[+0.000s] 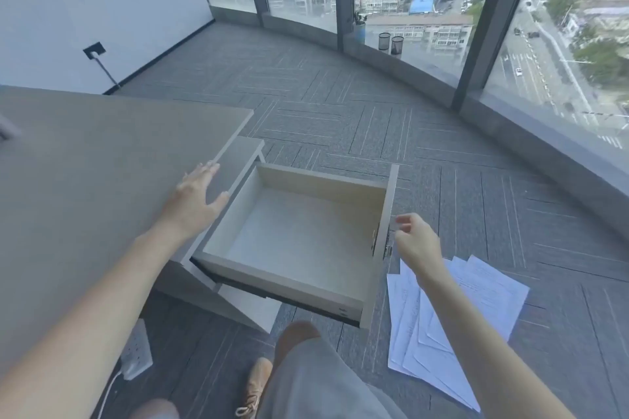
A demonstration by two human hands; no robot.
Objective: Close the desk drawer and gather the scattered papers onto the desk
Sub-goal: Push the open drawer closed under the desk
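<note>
My left hand (199,196) is spread flat and empty over the edge of the grey laminate desk top (85,160); my right hand (417,240), fingers loosely curled on nothing, sits at the front panel of the pale wood, empty desk drawer (299,231). Fully out, the drawer runs lengthwise from nine to three o'clock, front facing three. Shoved off-centre, it could jam or nip my left fingers. The fanned white paper sheets (456,313) lie on the carpet at five o'clock.

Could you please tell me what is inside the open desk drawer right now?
The drawer shows only its bare pale floor and walls. The near front wall hides a strip of floor.
</note>
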